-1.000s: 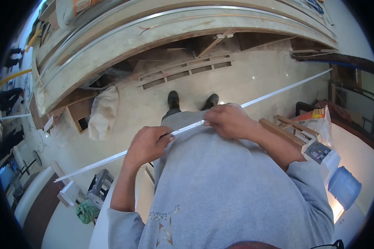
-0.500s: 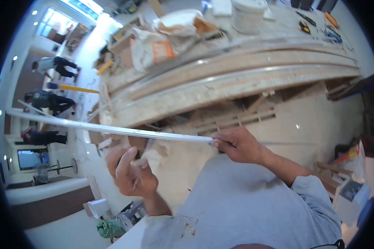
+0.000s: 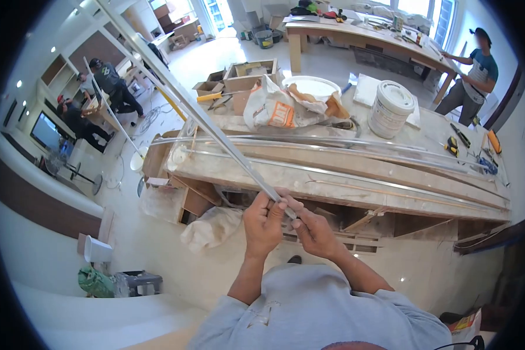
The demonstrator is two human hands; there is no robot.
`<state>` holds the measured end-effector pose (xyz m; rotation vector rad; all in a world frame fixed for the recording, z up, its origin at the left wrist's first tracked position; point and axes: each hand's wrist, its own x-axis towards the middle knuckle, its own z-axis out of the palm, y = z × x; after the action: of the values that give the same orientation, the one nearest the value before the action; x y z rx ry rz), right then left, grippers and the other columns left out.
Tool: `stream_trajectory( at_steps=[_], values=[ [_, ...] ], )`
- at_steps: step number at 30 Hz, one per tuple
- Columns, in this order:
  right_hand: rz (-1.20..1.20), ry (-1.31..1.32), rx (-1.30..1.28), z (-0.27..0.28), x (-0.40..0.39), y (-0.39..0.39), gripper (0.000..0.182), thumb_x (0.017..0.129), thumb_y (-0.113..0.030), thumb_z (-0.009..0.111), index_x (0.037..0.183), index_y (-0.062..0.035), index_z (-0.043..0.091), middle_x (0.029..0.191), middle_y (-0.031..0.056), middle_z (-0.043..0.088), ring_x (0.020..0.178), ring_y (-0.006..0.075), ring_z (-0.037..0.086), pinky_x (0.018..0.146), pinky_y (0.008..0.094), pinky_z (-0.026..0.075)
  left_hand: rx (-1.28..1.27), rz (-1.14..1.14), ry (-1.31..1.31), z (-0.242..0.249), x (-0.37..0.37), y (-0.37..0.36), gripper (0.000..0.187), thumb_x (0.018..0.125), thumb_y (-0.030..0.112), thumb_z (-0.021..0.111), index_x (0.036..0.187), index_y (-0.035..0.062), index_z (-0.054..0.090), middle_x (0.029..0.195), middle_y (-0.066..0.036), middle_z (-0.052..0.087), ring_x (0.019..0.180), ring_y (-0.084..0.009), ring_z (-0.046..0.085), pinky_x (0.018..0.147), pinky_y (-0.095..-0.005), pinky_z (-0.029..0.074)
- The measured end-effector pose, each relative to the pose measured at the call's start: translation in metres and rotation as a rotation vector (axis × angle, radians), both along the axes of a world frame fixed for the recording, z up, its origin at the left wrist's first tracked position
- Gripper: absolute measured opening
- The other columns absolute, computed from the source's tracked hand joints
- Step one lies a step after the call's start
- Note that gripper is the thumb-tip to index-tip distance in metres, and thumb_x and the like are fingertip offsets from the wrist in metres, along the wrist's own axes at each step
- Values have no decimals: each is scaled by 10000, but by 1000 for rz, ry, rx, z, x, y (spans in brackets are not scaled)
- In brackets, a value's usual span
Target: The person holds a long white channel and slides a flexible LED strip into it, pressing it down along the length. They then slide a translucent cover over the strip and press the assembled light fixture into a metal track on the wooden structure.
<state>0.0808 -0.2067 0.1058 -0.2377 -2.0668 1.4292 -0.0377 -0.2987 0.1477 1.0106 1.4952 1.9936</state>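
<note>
A long, thin metal strip [image 3: 219,135] runs from my hands up and away to the upper left, past the top edge of the view. Near its close end, my left hand [image 3: 265,224] has its fingers closed round the strip. My right hand [image 3: 316,233] pinches the very end of it, touching the left hand's fingertips. Beyond both hands stands a dusty workbench [image 3: 227,169]. Several more metal strips [image 3: 332,175] lie along its top, behind the strip I hold.
On the bench are a white bucket [image 3: 392,108], a torn paper sack [image 3: 268,108], pliers [image 3: 461,135] and an orange-handled tool [image 3: 494,142]. A person [image 3: 469,76] stands at the far table [image 3: 356,35]. Several people [image 3: 114,84] are at the left. A stool [image 3: 140,283] stands lower left.
My left hand has gone from open beside the strip to closed on it. The strip's far end has swung upward, and the view has turned, bringing the far table into sight.
</note>
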Motion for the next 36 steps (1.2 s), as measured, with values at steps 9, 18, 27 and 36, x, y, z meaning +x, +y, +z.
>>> stream_trajectory(
  at_steps=[9,18,27,36],
  values=[
    [-136,11,150,-6,9,3,364,1006,-129,490,1328,39,509,964,262,638,828,458,645,701,457,518,105,-73,-11,-9,10,20,163,1016,119,569,1054,-39,571,849,-89,682,867,-197,715,753,-295,577],
    [-195,106,181,-21,16,13,303,1056,-279,456,975,-20,592,595,86,520,502,244,549,523,357,439,237,-80,54,39,3,39,419,993,133,610,1337,-47,454,926,-133,694,839,-212,699,739,-327,574],
    [-156,99,157,-9,19,-6,206,1037,-193,509,1057,-4,591,717,157,574,634,310,603,595,361,474,108,409,296,97,-17,15,201,919,53,701,1090,-36,642,893,-84,683,801,-96,636,661,-247,532],
    [-107,119,-106,-29,10,1,273,1055,-241,507,1001,-2,628,652,37,536,589,108,504,570,278,434,46,487,207,105,-12,-3,124,906,45,714,915,-28,614,785,-70,673,700,-98,636,618,-255,554]
  ],
)
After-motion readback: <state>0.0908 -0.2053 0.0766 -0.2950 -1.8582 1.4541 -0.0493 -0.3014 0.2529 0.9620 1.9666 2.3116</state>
